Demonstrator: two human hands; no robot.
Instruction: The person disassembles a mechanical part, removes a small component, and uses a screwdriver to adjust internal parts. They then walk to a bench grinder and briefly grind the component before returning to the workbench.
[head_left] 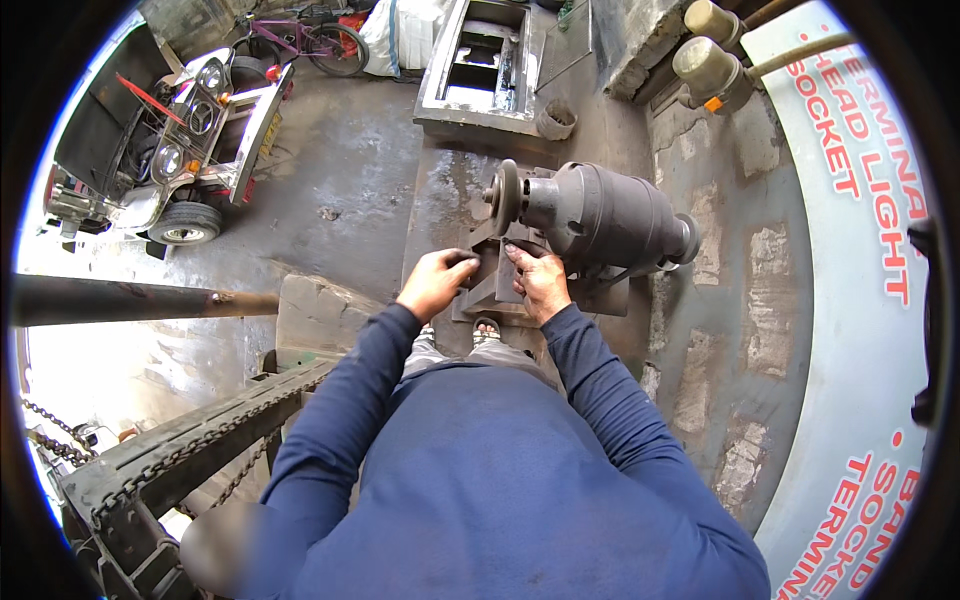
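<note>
A large grey bench grinder stands in front of me, its shaft lying across my view. The grinding wheel is on its left end. Just below and left of the wheel, my left hand is closed in a pinch, fingertips toward the grinder's metal base. My right hand is also pinched closed, right under the wheel and motor. Something small and dark shows at the fingertips, too small to name. Whether both hands share one piece, I cannot tell.
A vehicle with its hood up stands at the far left, near a purple bicycle. Beyond the grinder are a metal-framed box and a small can. A chained metal frame and pole flank my left; a signboard my right.
</note>
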